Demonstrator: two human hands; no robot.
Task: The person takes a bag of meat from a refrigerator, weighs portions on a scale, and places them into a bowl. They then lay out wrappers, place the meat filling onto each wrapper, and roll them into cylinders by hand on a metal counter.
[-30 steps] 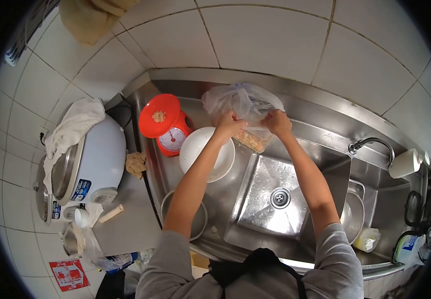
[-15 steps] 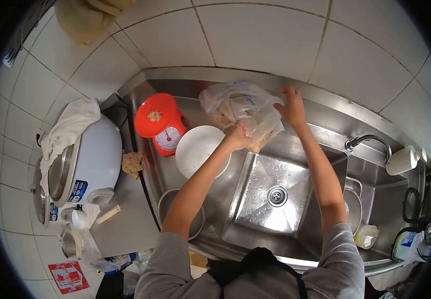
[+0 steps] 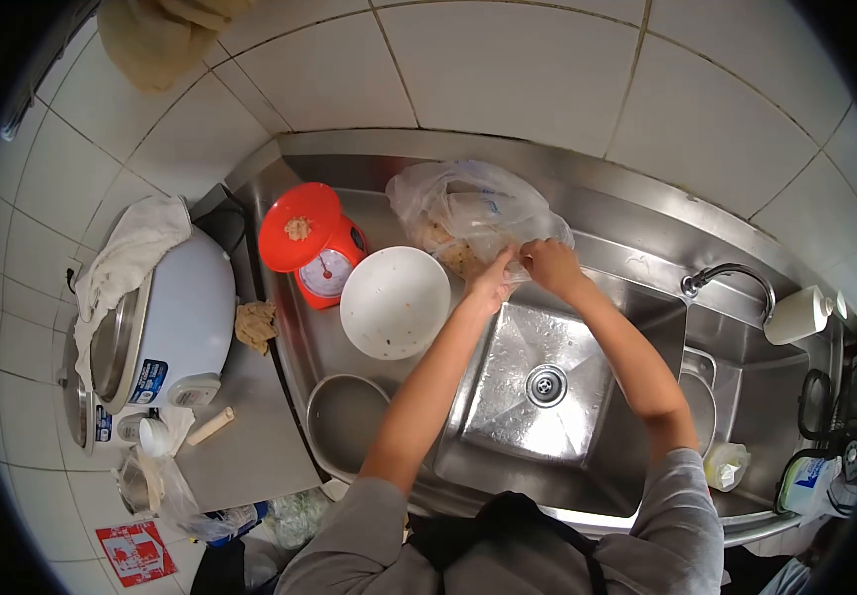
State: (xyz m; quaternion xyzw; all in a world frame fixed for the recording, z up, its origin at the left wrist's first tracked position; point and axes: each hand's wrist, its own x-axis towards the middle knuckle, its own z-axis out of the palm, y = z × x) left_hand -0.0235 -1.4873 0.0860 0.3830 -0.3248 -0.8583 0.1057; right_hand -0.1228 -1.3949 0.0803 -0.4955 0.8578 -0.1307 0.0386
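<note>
A translucent plastic bag with pale brownish food inside lies on the steel counter behind the sink. My left hand is closed on the bag's near edge, at its lower right. Beside it, my right hand pinches the same edge, the two hands almost touching. Fingertips are partly hidden by the hands themselves. Left of the bag stands a white bowl with a few small specks inside. Next to the bowl is a red kitchen scale, its pan carrying a small lump of pale food.
The sink basin lies in front of my forearms, with a faucet and a white bottle at right. A round metal pan sits near my left elbow. Rice cookers stand on the left counter.
My right hand has come down and left from above the bag's right side onto its near edge. My left hand has shifted slightly right, away from the bowl.
</note>
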